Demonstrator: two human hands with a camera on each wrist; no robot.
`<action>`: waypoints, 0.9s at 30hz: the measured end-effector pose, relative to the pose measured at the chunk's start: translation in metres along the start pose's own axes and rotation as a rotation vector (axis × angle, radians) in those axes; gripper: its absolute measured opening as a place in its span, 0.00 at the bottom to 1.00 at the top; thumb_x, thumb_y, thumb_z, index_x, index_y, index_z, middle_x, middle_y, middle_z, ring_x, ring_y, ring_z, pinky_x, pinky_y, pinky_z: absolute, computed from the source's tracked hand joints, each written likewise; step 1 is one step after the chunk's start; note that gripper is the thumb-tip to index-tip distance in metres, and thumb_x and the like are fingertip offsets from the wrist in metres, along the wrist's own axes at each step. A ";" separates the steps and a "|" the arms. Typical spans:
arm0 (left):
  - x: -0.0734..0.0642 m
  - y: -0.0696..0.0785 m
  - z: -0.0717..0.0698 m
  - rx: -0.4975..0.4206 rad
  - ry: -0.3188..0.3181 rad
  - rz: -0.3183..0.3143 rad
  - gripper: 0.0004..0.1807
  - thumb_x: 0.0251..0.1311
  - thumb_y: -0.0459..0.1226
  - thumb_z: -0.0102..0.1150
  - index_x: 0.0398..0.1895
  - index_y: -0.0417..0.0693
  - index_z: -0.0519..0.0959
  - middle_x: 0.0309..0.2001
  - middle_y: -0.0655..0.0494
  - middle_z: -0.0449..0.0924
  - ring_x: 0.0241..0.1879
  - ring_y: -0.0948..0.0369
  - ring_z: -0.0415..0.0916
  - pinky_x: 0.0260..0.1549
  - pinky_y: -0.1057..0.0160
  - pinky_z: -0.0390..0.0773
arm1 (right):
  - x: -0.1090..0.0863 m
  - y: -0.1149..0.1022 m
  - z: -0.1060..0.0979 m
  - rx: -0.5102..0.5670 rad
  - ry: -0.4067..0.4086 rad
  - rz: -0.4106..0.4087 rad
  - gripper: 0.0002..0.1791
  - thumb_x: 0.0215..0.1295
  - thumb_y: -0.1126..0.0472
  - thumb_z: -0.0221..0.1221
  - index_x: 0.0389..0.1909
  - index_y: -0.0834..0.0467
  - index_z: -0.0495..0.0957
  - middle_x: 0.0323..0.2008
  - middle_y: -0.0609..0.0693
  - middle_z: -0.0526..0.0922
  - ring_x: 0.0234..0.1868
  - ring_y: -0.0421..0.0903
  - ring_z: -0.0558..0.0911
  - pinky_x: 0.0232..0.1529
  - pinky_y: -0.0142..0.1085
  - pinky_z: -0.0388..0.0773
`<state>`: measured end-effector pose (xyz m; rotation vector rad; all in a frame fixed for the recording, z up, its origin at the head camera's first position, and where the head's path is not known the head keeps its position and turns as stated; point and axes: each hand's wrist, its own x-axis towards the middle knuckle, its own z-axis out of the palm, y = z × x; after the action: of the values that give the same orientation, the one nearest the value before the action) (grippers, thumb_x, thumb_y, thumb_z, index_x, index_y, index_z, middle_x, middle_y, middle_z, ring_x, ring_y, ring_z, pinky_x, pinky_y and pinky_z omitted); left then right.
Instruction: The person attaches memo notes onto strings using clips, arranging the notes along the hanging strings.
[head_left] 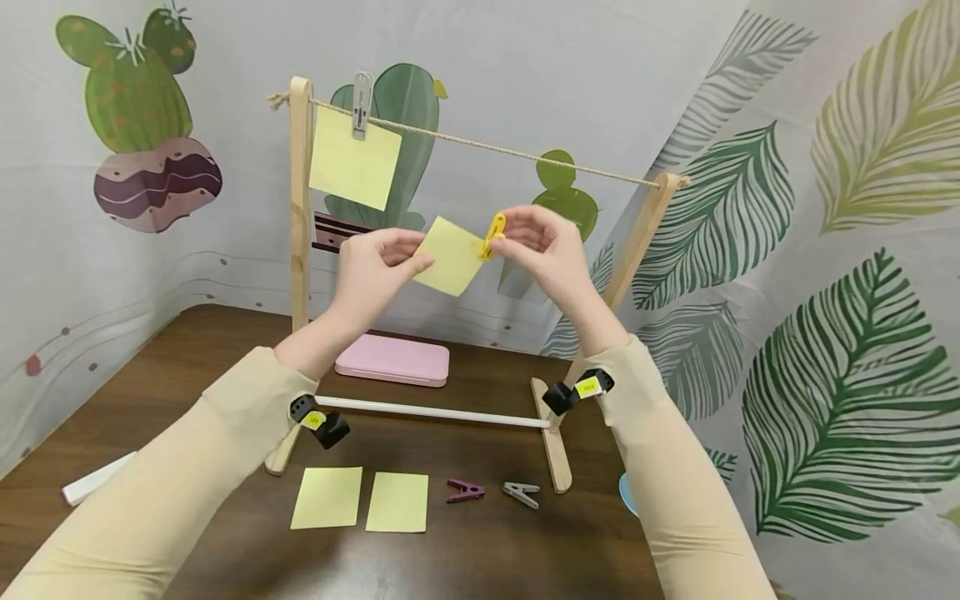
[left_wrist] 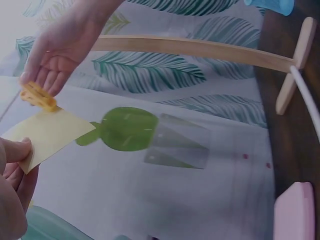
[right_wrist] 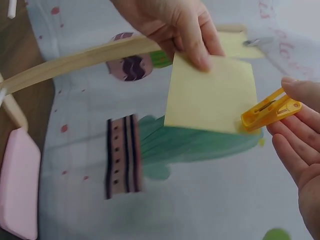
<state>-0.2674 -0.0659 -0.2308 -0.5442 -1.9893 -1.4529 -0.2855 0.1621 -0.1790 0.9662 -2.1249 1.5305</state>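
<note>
My left hand (head_left: 375, 271) pinches one corner of a yellow sticky note (head_left: 452, 258) between thumb and fingers. At the note's opposite corner, a yellow clothespin (right_wrist: 270, 111) overlaps the paper, and my right hand (head_left: 547, 250) pinches that clothespin by its handle end. Both hands are raised in front of a wooden rack, below its rope (head_left: 487, 148). Another sticky note (head_left: 355, 158) hangs near the rope's left end under a grey clothespin (head_left: 362, 104). On the table lie two more sticky notes (head_left: 327, 498) (head_left: 397, 502), a purple clothespin (head_left: 466, 491) and a grey one (head_left: 521, 493).
Wooden posts (head_left: 298, 208) hold the rope at both ends, with a white crossbar (head_left: 435, 412) low between them. Behind the bar sits a pink case (head_left: 392, 360). A white object (head_left: 97, 479) lies at the left, and a blue item (head_left: 627, 493) shows beside the right sleeve.
</note>
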 end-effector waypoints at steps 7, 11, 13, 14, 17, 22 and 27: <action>0.023 0.022 -0.005 0.020 0.007 0.009 0.15 0.57 0.35 0.69 0.46 0.37 0.84 0.41 0.42 0.87 0.40 0.52 0.86 0.33 0.79 0.77 | 0.034 -0.038 -0.001 -0.027 0.005 -0.114 0.15 0.59 0.74 0.63 0.47 0.73 0.77 0.34 0.42 0.84 0.37 0.39 0.84 0.45 0.30 0.81; 0.034 0.030 -0.006 -0.010 0.020 -0.010 0.16 0.57 0.35 0.69 0.48 0.38 0.84 0.42 0.42 0.87 0.42 0.53 0.86 0.36 0.76 0.79 | 0.053 -0.055 -0.001 0.018 0.038 -0.107 0.12 0.59 0.73 0.63 0.45 0.71 0.79 0.33 0.45 0.84 0.35 0.40 0.83 0.44 0.29 0.80; 0.038 0.032 -0.007 -0.023 0.030 -0.021 0.17 0.56 0.35 0.70 0.48 0.38 0.84 0.43 0.42 0.87 0.43 0.54 0.86 0.39 0.74 0.80 | 0.061 -0.062 0.000 0.052 0.058 -0.086 0.11 0.59 0.73 0.63 0.44 0.69 0.79 0.32 0.46 0.83 0.34 0.41 0.83 0.44 0.29 0.80; 0.039 0.032 -0.007 -0.030 0.038 -0.027 0.17 0.56 0.35 0.70 0.48 0.38 0.84 0.43 0.42 0.87 0.43 0.55 0.86 0.41 0.73 0.80 | 0.064 -0.064 0.001 0.065 0.065 -0.076 0.11 0.59 0.73 0.63 0.43 0.69 0.79 0.32 0.46 0.83 0.34 0.41 0.83 0.44 0.30 0.81; 0.043 0.034 -0.008 -0.059 0.062 -0.048 0.17 0.56 0.36 0.70 0.48 0.38 0.84 0.43 0.41 0.86 0.43 0.57 0.86 0.44 0.70 0.81 | 0.073 -0.071 0.003 0.065 0.092 -0.053 0.09 0.59 0.73 0.64 0.41 0.67 0.80 0.30 0.47 0.83 0.33 0.41 0.83 0.45 0.31 0.81; 0.047 0.036 -0.009 -0.109 0.105 -0.084 0.18 0.56 0.36 0.70 0.49 0.38 0.83 0.44 0.41 0.86 0.44 0.60 0.85 0.48 0.67 0.80 | 0.086 -0.080 0.008 -0.017 0.136 -0.007 0.08 0.61 0.70 0.64 0.41 0.66 0.81 0.30 0.47 0.83 0.33 0.41 0.83 0.48 0.31 0.80; 0.049 0.033 -0.010 -0.126 0.128 -0.103 0.18 0.56 0.35 0.69 0.49 0.37 0.83 0.44 0.40 0.86 0.43 0.61 0.84 0.49 0.67 0.80 | 0.095 -0.087 0.014 -0.062 0.161 0.036 0.07 0.61 0.68 0.65 0.39 0.64 0.81 0.32 0.50 0.84 0.35 0.42 0.83 0.49 0.31 0.80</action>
<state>-0.2798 -0.0662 -0.1716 -0.3966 -1.8589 -1.6420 -0.2905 0.1026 -0.0641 0.7612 -2.0737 1.4968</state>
